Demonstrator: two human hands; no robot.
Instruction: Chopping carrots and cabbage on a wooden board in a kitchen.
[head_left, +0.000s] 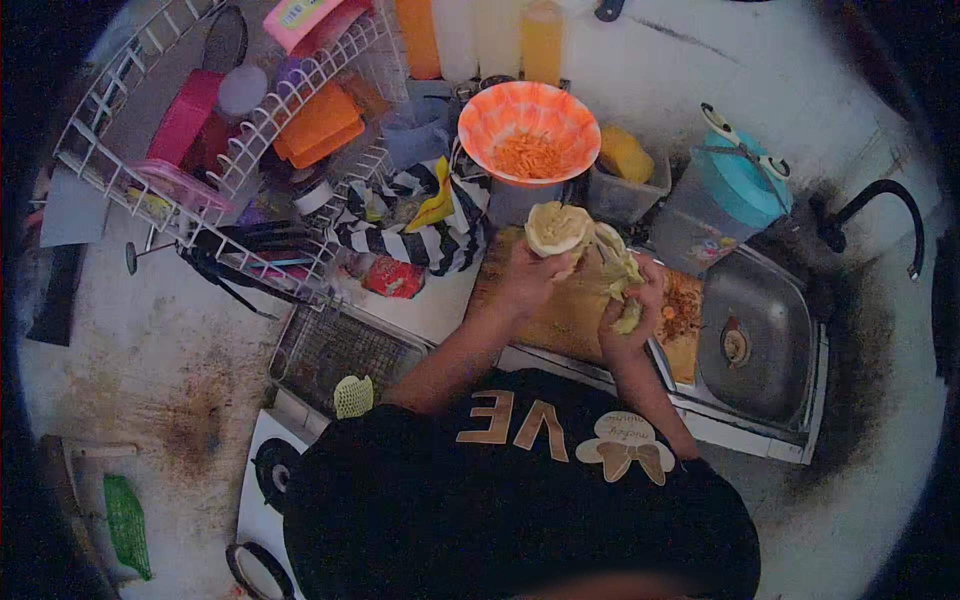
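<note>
My left hand (529, 277) grips a pale, cup-shaped piece of what looks like cabbage (556, 229), with its hollow side up. Beside it, my right hand (634, 307) has its fingers around a loose, crumpled yellow-green leaf (616, 262). Both hands are above a wooden cutting board (559, 322). Reddish-brown scraps (679, 307) lie on the board's right end, by the sink. Just beyond my hands stands an orange and white bowl (480, 112) holding orange shreds, seemingly carrot (529, 154).
A steel sink (780, 322) with a black faucet (885, 195) is on the right. Scissors (742, 146) rest on a turquoise-lidded container (720, 195). At left are a white wire dish rack (112, 195) and a striped bag (450, 240); a stove burner (277, 476) sits lower left.
</note>
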